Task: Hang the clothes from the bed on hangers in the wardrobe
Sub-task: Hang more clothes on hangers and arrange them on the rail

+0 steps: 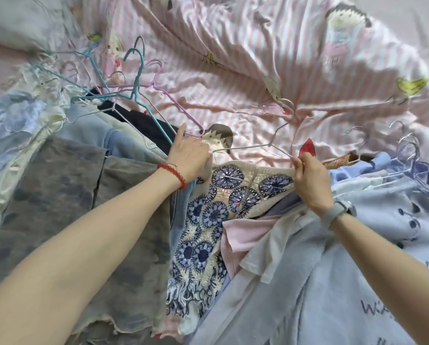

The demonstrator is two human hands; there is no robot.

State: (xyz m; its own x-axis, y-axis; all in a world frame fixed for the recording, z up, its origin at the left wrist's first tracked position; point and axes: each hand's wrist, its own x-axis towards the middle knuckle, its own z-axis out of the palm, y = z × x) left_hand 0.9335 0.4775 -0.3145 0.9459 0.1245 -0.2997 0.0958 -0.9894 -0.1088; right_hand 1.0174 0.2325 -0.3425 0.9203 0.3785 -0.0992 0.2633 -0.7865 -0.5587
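Crochet top [209, 221]: cream with blue rounds, lying on the bed [258, 70] between clothes piles, its upper edge at the hands.
Wire hanger [248, 148]: at that edge — probably being worked in.
Left hand [189, 158]: curled round hanger end and cloth.
Right hand [309, 181]: pinches the other corner taut — likely holding it open.
Spare hangers [133, 78]: tangled upper left.

pink striped bed [245, 78], clothes [358, 270], wire hangers [136, 80]
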